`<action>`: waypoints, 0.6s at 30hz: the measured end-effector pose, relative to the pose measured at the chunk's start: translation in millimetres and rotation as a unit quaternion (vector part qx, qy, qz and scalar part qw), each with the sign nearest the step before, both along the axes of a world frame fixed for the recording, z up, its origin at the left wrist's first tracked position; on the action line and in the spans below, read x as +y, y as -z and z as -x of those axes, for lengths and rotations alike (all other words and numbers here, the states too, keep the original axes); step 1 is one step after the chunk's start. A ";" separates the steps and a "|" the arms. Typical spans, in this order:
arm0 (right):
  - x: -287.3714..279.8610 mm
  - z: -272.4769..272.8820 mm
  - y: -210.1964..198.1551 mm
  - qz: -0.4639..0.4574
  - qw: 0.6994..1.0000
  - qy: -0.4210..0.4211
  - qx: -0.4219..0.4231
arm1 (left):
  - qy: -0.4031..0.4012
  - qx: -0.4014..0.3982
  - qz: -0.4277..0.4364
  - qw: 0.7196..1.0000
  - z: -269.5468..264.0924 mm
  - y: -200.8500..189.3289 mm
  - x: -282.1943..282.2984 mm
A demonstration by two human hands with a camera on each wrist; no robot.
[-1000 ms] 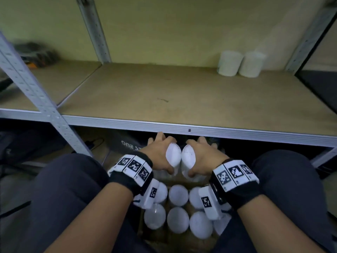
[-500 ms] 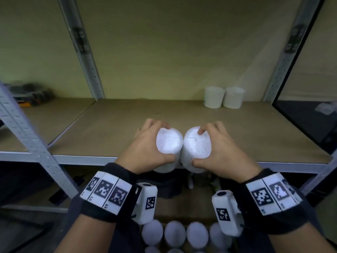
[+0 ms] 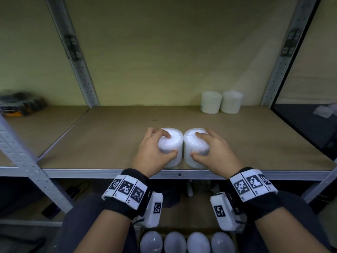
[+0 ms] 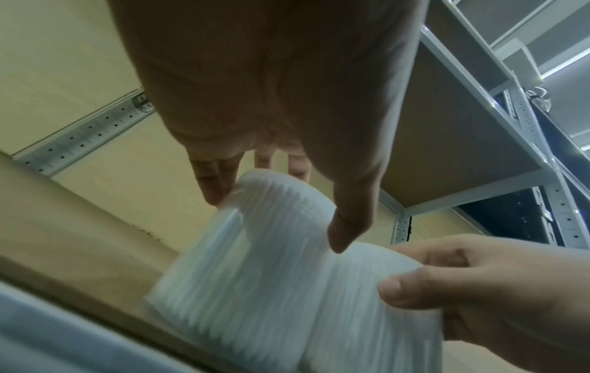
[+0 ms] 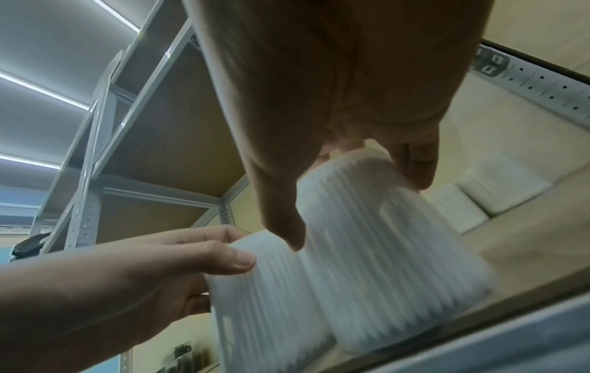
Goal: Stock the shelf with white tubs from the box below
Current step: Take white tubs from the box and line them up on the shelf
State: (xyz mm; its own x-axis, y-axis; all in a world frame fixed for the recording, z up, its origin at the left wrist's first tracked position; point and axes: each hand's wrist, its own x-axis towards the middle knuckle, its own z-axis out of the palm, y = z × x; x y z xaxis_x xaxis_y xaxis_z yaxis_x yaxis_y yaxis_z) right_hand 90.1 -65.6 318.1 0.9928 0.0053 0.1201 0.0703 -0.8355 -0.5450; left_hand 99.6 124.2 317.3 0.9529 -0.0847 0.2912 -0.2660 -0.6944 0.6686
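Where the shelf [image 3: 113, 139] nears its front edge, two ribbed white tubs [image 3: 171, 146] stand side by side, touching. Left hand [image 3: 152, 152] fingers curl round the left one, right hand [image 3: 217, 152] round the right tub [image 3: 196, 147]. Their bases are blurred, apparently resting on the board. Two more tubs [image 3: 221, 102] stand at the back right. Below, the box is cut off; only four tops [image 3: 187, 241] show.

Left hand [image 4: 271, 101] gripping ribbed white tub [image 4: 255, 265], right hand [image 4: 494, 302] alongside

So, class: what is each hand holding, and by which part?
Left hand grips the left tub round its top rim; right hand grips the right tub likewise.
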 end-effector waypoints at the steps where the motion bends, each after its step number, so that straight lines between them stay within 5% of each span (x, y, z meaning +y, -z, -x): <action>1: 0.1 0.1 0.4 0.005 1.000 -0.001 0.001 | 0.002 0.004 -0.004 1.000 0.1 0.5 0.3; 7: 0.1 8.7 -5.8 0.048 0.999 -0.006 0.006 | 0.011 0.016 -0.064 0.998 4.8 -4.0 2.7; 18: -8.7 24.0 -13.2 0.074 0.990 -0.042 -0.113 | 0.025 -0.067 -0.127 0.989 19.6 -13.2 1.2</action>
